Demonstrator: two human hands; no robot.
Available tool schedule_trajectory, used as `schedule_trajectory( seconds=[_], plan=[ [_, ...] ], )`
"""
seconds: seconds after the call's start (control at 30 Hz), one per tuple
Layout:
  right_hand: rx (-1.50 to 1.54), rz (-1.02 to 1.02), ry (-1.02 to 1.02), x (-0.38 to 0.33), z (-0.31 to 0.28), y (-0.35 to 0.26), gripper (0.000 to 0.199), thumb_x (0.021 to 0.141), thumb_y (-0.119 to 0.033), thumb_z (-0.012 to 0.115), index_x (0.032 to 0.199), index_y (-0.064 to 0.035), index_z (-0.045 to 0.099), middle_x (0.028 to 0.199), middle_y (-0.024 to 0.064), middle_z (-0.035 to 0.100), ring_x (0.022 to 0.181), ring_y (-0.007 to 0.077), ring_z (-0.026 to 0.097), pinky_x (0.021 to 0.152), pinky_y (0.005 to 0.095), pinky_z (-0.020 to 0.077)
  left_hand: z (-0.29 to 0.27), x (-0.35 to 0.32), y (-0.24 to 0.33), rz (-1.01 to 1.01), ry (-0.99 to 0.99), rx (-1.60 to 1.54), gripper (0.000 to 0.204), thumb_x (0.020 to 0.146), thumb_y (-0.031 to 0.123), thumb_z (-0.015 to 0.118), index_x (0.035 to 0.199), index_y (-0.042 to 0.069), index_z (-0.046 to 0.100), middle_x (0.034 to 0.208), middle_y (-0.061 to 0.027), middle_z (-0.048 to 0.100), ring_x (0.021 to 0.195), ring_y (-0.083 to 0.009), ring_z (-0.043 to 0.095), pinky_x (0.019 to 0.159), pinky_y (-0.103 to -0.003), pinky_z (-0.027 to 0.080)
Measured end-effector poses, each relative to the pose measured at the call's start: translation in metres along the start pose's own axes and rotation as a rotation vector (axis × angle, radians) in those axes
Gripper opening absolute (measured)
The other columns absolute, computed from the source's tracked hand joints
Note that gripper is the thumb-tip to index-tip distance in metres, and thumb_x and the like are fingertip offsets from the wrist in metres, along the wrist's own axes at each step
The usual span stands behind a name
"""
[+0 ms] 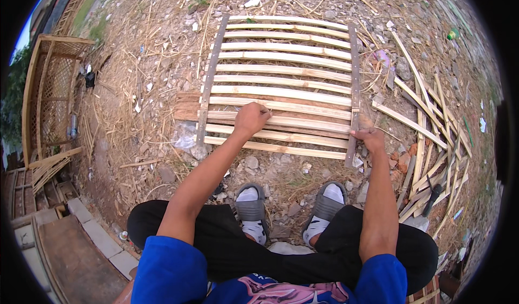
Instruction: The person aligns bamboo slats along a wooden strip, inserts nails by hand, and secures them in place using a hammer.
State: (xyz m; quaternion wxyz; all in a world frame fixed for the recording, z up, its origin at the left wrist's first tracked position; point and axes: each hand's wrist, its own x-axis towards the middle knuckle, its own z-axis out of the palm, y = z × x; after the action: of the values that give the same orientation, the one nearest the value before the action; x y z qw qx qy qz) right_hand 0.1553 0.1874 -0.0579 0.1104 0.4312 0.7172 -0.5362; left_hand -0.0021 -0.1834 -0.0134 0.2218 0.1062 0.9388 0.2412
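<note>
A panel of pale bamboo slats [281, 77] lies flat on stony ground, fixed across two darker rails, the left rail [212, 71] and the right rail [354, 82]. My left hand [251, 118] rests curled on a slat near the panel's near edge, fingers closed around it. My right hand [371, 137] grips the near end of the right rail. A brown wooden board [187, 107] lies under the panel's left side. My feet in grey sandals [252, 207] stand just in front of the panel.
Loose bamboo strips [432, 136] lie piled at the right. A tool with a dark handle [431, 199] lies among them. A bamboo lattice frame [51, 93] stands at the left. Concrete blocks [97, 231] edge the lower left. Stones and dry straw cover the ground.
</note>
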Motion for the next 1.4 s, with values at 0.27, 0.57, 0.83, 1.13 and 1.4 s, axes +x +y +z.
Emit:
schedule_trajectory(
  seconds=[0.27, 0.57, 0.83, 1.13, 1.4],
  plan=[
    [-0.086, 0.029, 0.040, -0.005, 0.002, -0.013, 0.036, 0.059, -0.020, 0.093, 0.075, 0.0011, 0.070, 0.077, 0.0078, 0.070, 0.066, 0.0168, 0.062, 0.067, 0.0323, 0.0487, -0.009, -0.010, 0.037, 0.132, 0.070, -0.252, 0.022, 0.086, 0.018, 0.070, 0.104, 0.006, 0.069, 0.078, -0.0148, 0.071, 0.069, -0.0276, 0.068, 0.065, -0.039, 0.052],
    [-0.214, 0.023, 0.084, 0.000, -0.004, -0.008, 0.048, 0.051, -0.033, 0.097, 0.066, -0.0001, 0.065, 0.069, 0.0077, 0.067, 0.061, 0.0158, 0.060, 0.061, 0.0314, 0.0504, 0.096, -0.011, 0.141, 0.291, -0.078, -0.764, 0.028, 0.094, 0.018, 0.065, 0.116, 0.001, 0.068, 0.095, -0.0096, 0.072, 0.082, -0.0116, 0.061, 0.078, -0.029, 0.049],
    [-0.100, 0.022, 0.023, -0.001, -0.012, -0.010, 0.045, 0.057, -0.031, 0.095, 0.061, -0.0061, 0.059, 0.064, 0.0017, 0.060, 0.057, 0.0113, 0.051, 0.053, 0.0295, 0.0438, 0.139, -0.005, 0.162, 0.237, -0.305, -0.792, 0.038, 0.086, 0.020, 0.076, 0.116, -0.001, 0.069, 0.095, -0.0064, 0.071, 0.082, -0.0083, 0.060, 0.074, -0.025, 0.050],
    [-0.391, 0.034, 0.048, 0.005, -0.005, 0.005, 0.057, 0.053, -0.049, 0.090, 0.076, 0.0004, 0.072, 0.073, 0.0133, 0.070, 0.066, 0.0247, 0.066, 0.063, 0.0394, 0.0511, 0.146, 0.003, 0.184, 0.301, -0.121, -1.012, 0.022, 0.088, 0.015, 0.073, 0.104, -0.001, 0.074, 0.095, -0.0090, 0.072, 0.079, -0.0094, 0.064, 0.073, -0.026, 0.052],
    [-0.257, -0.004, 0.078, -0.002, -0.001, 0.003, 0.048, 0.057, -0.029, 0.094, 0.051, -0.0046, 0.053, 0.053, -0.0011, 0.052, 0.049, 0.0095, 0.042, 0.046, 0.0323, 0.0348, 0.160, 0.009, 0.169, 0.225, -0.311, -0.899, 0.021, 0.087, 0.010, 0.073, 0.105, 0.000, 0.074, 0.094, -0.0096, 0.073, 0.081, -0.0116, 0.067, 0.074, -0.026, 0.056]
  ],
)
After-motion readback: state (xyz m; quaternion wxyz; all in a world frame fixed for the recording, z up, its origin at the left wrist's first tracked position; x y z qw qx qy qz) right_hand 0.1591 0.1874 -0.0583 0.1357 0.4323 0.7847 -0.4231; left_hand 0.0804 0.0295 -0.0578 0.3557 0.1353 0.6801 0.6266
